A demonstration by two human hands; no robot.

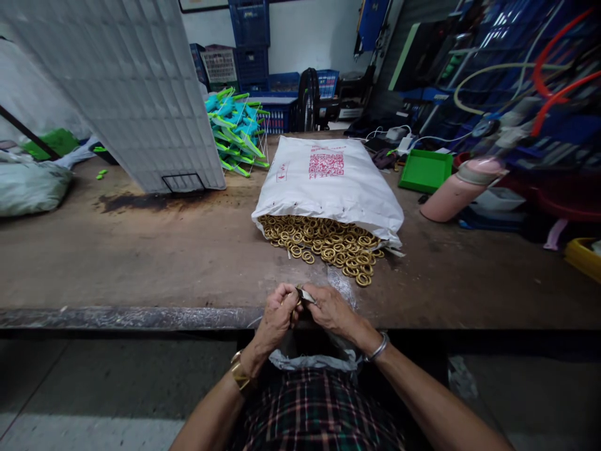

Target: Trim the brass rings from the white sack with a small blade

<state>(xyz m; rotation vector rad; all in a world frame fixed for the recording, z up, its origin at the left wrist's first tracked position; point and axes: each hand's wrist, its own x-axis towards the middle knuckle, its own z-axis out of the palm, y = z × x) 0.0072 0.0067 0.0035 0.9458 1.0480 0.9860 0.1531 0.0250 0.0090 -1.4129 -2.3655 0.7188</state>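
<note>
My left hand point(280, 313) is closed in a pinch at the table's front edge, with a bit of a gold-coloured ring showing between its fingers. My right hand point(331, 308) meets it, closed on a small pale, flat piece with a dark end point(307, 296); its exact kind is too small to tell. Just beyond my hands, many gold-coloured rings point(335, 247) spill from the mouth of a white woven sack point(300, 188) printed with a red code. Below my hands, an open plastic bag point(312, 362) hangs at my lap, its inside dark.
A tall grey-white panel point(141, 94) stands at the left, beside stacked green and blue plastic pieces point(237, 131). To the right are a green tray point(426, 170), a pink bottle point(462, 191) and hoses. A filled bag point(32, 188) lies at far left on the wooden table point(141, 263).
</note>
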